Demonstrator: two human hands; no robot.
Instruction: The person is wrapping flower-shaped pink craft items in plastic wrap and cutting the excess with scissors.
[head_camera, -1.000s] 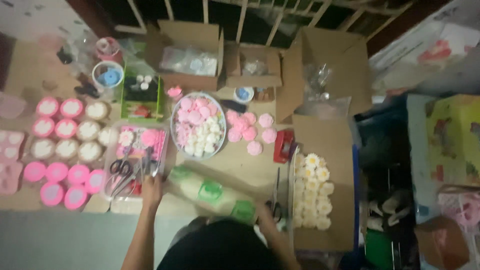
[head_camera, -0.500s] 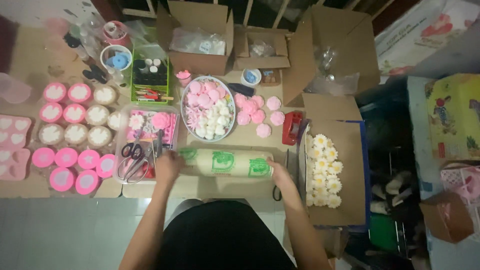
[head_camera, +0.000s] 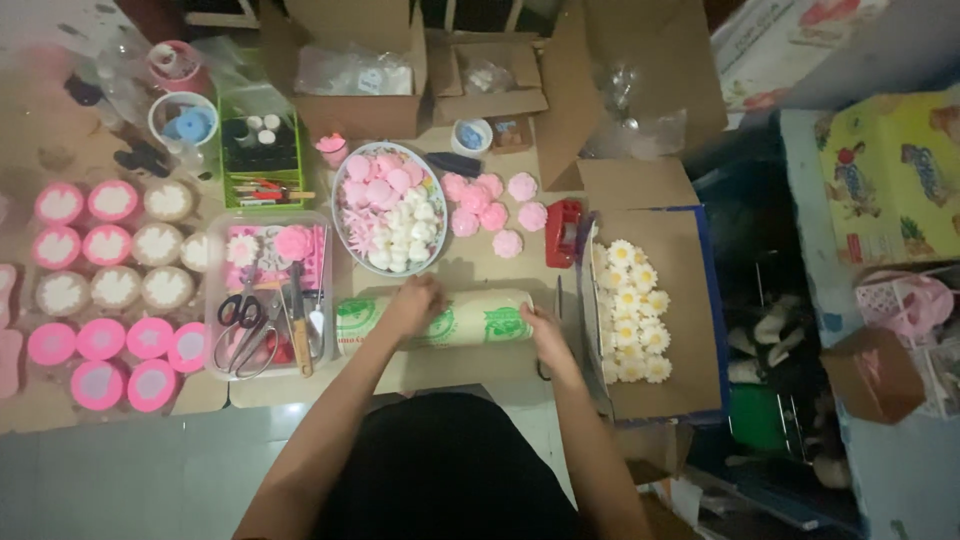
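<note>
At the near edge of the bench (head_camera: 480, 262) a pale roll (head_camera: 440, 321) with green marks lies on its side. The left hand (head_camera: 412, 303) rests curled over its middle, fingers closed on top; the right hand (head_camera: 543, 331) grips its right end. Just left sits a clear tray (head_camera: 218, 300) with scissors (head_camera: 238, 322). Right of the roll, a cardboard box (head_camera: 690, 300) holds white daisy shapes (head_camera: 630, 310). Beyond the roll stands an oval bowl (head_camera: 342, 235) of pink and white pieces, with open boxes (head_camera: 360, 110) along the far edge
</note>
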